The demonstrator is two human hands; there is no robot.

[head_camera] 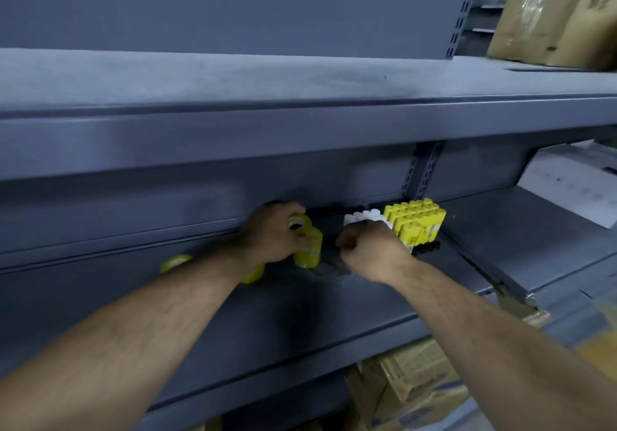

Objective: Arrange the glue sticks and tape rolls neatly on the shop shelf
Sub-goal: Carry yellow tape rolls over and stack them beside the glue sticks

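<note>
**Middle shelf (334, 300), grey metal: task stock**

- Yellow-capped glue sticks (415, 223): packed block at the far right of the shelf, against the back panel. They stand on end with the long axis upright and the caps up. A row of small black pieces (426, 247) lies at the near foot of the block; too blurred to identify.
- White-capped glue sticks (364, 216): cluster touching the left side of the yellow block, also on end. Only the caps show; the bodies are hidden behind the right hand.
- Stack of tape rolls (309, 252): yellow, left of the glue sticks, axis upright.
- Top tape roll (298, 223): sits tilted on that stack, open core facing up and toward the near side.
- Loose tape roll (175, 261): further left, blurred, partly behind the left forearm.
- Half-hidden tape roll (255, 273): yellow edge showing under the left wrist.

**Hands**

- Left hand (272, 233): fingers and thumb wrapped round the top tape roll.
- Right hand (370, 250): fingers curled inward, just in front of the white-capped sticks; whether it holds anything cannot be told.

**Other**

- Upper shelf (233, 77): wrapped cardboard parcel (561, 13) at far right, cut off by the frame.
- White box (574, 180): right bay, partly cut off.
- Cardboard cartons (417, 387): below the shelf, contents unseen.
</note>
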